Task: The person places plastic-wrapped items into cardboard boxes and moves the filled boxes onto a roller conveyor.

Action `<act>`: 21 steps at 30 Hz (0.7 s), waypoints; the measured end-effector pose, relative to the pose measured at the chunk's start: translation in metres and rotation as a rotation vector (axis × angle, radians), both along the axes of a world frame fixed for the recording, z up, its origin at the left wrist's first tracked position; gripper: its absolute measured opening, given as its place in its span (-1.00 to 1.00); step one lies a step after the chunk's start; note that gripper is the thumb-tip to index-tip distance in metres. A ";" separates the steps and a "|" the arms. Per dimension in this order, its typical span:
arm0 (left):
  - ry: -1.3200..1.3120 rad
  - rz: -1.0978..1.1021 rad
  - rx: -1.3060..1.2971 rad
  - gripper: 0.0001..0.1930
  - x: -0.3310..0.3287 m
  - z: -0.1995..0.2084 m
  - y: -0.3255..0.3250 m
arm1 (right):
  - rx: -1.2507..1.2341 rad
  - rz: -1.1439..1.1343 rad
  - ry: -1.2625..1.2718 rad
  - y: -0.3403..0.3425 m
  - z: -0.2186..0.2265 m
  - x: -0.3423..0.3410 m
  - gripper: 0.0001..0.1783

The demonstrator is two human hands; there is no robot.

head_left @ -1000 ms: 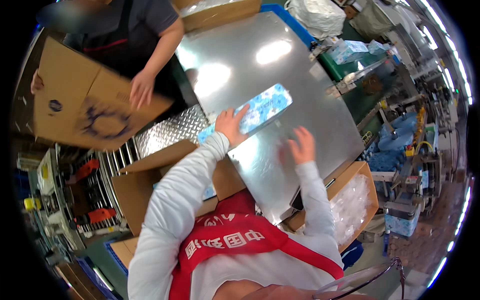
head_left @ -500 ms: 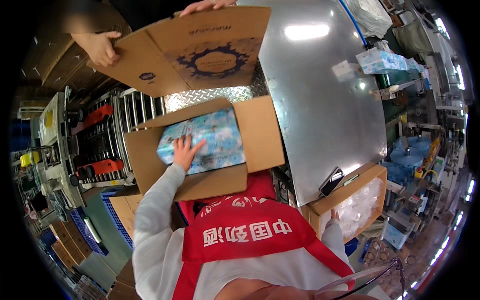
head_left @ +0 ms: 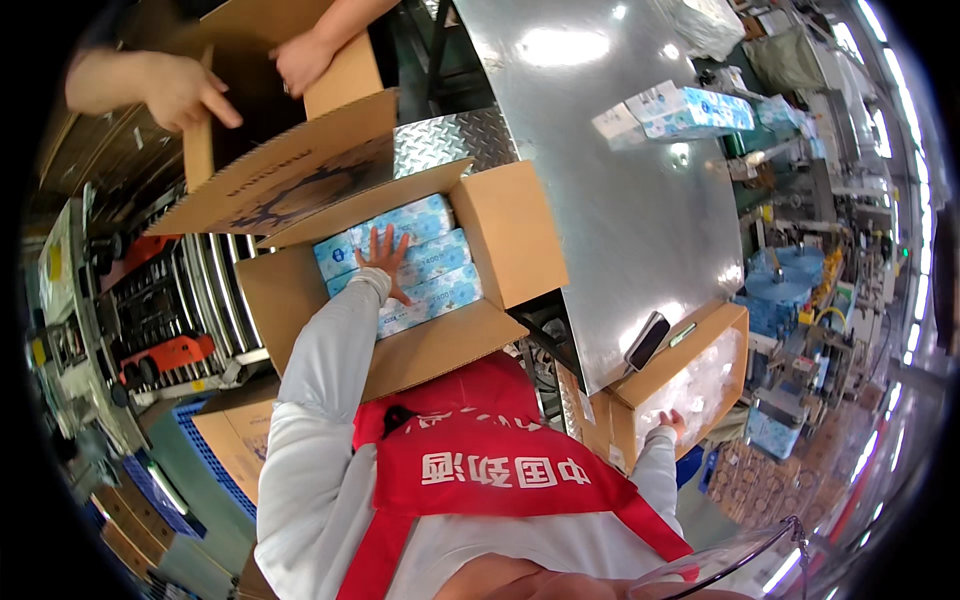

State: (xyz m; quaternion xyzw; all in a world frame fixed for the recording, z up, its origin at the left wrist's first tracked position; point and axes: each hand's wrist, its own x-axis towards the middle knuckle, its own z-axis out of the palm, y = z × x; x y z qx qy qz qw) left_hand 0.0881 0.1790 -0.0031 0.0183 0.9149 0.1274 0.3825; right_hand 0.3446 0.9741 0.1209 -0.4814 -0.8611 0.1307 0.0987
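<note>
My left hand (head_left: 385, 258) lies flat with spread fingers on the blue and white tissue packs (head_left: 435, 262) stacked inside an open cardboard box (head_left: 505, 235). My right hand (head_left: 670, 424) hangs low at my side, fingers apart, touching the front of a second open carton (head_left: 690, 350) that holds clear plastic bags. I wear white sleeves and a red vest.
Another person's hands (head_left: 175, 90) hold a folded cardboard box (head_left: 290, 170) just beyond mine. A steel table (head_left: 610, 180) carries more tissue packs (head_left: 680, 108) at its far side and a dark phone-like device (head_left: 646, 341) near its edge. Roller conveyor (head_left: 205, 290) lies left.
My left hand has pressed the tissue packs further down into the box. My right hand has come into view at the carton of plastic bags. The other person has lifted their box up and back.
</note>
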 end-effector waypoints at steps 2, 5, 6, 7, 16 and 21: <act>-0.062 -0.062 -0.034 0.58 -0.016 -0.015 -0.002 | -0.133 -0.073 0.412 -0.018 0.003 -0.003 -0.65; -0.112 -0.077 -0.147 0.31 -0.036 -0.017 0.019 | -0.049 -0.116 0.629 -0.015 0.045 0.000 -0.62; -0.012 -0.087 -0.203 0.17 -0.032 -0.015 0.025 | -0.094 -0.074 0.771 -0.031 0.049 -0.026 -0.56; 0.317 0.049 -0.025 0.06 -0.010 -0.052 0.018 | -0.263 0.042 0.859 -0.030 0.065 -0.051 -0.52; -0.296 0.888 1.503 -0.48 0.006 0.171 0.098 | -1.585 0.951 0.515 -0.430 0.063 -0.273 -0.45; -0.087 1.206 1.195 -0.55 0.009 0.147 0.053 | -1.696 1.124 0.097 -0.544 0.014 -0.311 -0.49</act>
